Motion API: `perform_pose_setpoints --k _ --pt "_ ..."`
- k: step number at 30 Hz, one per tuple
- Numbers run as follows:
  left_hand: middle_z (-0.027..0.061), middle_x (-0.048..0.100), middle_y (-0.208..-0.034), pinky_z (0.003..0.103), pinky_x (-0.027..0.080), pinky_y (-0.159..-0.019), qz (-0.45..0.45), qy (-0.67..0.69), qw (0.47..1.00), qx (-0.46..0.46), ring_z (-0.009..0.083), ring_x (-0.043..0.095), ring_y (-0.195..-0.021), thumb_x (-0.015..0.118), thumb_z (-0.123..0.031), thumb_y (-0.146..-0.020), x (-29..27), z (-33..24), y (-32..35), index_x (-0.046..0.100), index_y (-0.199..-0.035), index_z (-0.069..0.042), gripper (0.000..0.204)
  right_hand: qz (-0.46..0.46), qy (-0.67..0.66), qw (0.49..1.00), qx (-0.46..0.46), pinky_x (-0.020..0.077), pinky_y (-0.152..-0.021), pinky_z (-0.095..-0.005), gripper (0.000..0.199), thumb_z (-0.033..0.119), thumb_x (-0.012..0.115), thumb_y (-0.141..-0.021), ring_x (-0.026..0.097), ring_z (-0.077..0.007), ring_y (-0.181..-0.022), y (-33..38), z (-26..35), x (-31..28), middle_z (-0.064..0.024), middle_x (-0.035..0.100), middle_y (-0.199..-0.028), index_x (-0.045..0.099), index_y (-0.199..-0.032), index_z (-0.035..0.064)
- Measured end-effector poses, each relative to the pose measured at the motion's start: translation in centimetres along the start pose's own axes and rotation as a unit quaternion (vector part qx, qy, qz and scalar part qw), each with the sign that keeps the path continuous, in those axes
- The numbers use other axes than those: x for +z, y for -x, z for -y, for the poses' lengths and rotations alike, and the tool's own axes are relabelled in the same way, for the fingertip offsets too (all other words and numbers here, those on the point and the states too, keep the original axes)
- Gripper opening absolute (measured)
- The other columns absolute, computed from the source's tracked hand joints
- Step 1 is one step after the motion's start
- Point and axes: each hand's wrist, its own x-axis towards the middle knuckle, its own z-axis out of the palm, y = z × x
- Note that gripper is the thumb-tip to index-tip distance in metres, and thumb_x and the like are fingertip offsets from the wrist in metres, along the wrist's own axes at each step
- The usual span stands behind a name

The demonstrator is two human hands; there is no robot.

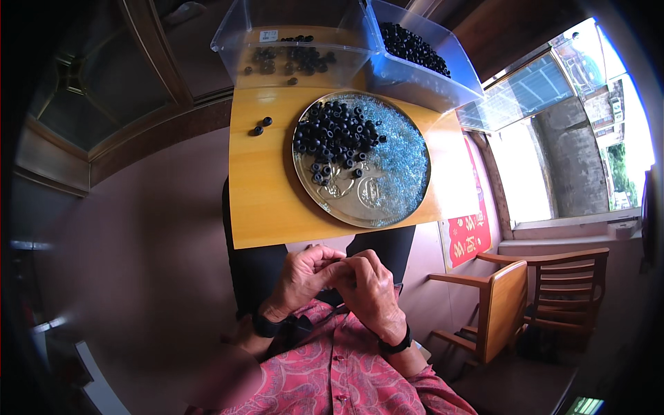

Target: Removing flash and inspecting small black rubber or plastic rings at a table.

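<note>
My left hand (302, 277) and my right hand (370, 289) meet above my lap, just off the table's near edge. The fingers of both are pinched together at the tips. Whatever lies between them is too small or too hidden to make out. Beyond my hands, a round metal tray (319, 198) with a raised pattern rests on the table. Its left part bears a heap of small black round pieces with holes (339, 131), and its right part a spread of tiny clear bluish pieces (398, 152).
The yellow wooden table (259, 200) carries two loose black pieces (263, 126) left of the tray. At its far side stand two clear plastic bins, the left bin (346, 59) and the right bin (449, 97), both with black pieces inside. A wooden chair (508, 311) stands to my right, below a window.
</note>
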Motion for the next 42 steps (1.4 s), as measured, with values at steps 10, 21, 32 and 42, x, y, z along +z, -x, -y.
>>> perform_pose_setpoints --k 10,21,32,42 --pt "0.0065 0.071 -0.103 0.025 0.052 -0.089 0.026 -0.151 0.986 0.066 0.0092 0.063 -0.098 0.066 -0.005 -0.092 -0.6 1.4 0.0 0.067 -0.111 0.004 0.021 0.028 0.003 0.999 0.046 0.0501 -0.056 -0.0426 0.027 0.01 0.077 -0.075 0.059 -0.0344 -0.067 -0.1 0.8 -1.0 -0.0154 0.055 -0.075 0.053 -0.082 0.0" --pt "0.0107 0.071 -0.105 0.029 0.053 -0.089 0.004 -0.255 0.948 0.189 0.0148 0.066 -0.101 0.059 -0.006 -0.096 -0.1 1.6 0.1 0.066 -0.11 0.003 0.017 0.036 0.001 0.997 0.065 0.0516 -0.058 -0.0423 0.027 0.01 0.078 -0.073 0.061 -0.0339 -0.069 -0.1 0.9 -1.1 -0.0149 0.058 -0.077 0.057 -0.086 0.0002" --pt "0.0058 0.063 -0.093 0.026 0.057 -0.062 -0.029 0.051 0.995 0.075 0.008 0.062 -0.073 0.05 -0.024 -0.103 -0.1 -0.3 0.5 0.06 -0.114 0.001 0.029 -0.089 -0.146 0.983 0.067 0.0534 -0.065 -0.0299 0.018 0.0 0.07 -0.085 0.066 -0.0206 -0.077 -0.6 0.6 -0.1 -0.0123 0.061 -0.087 0.061 -0.101 0.0001" --pt "0.0021 0.054 -0.087 0.024 0.047 -0.08 -0.025 0.277 0.958 0.064 0.0093 0.053 -0.084 0.047 -0.025 -0.104 -0.4 0.5 0.5 0.058 -0.111 0.004 0.032 0.078 -0.408 0.878 0.238 0.0472 -0.075 -0.0288 0.059 0.028 0.061 -0.097 0.055 -0.0136 -0.078 -1.2 1.5 2.3 -0.006 0.055 -0.087 0.038 -0.139 -0.0053"
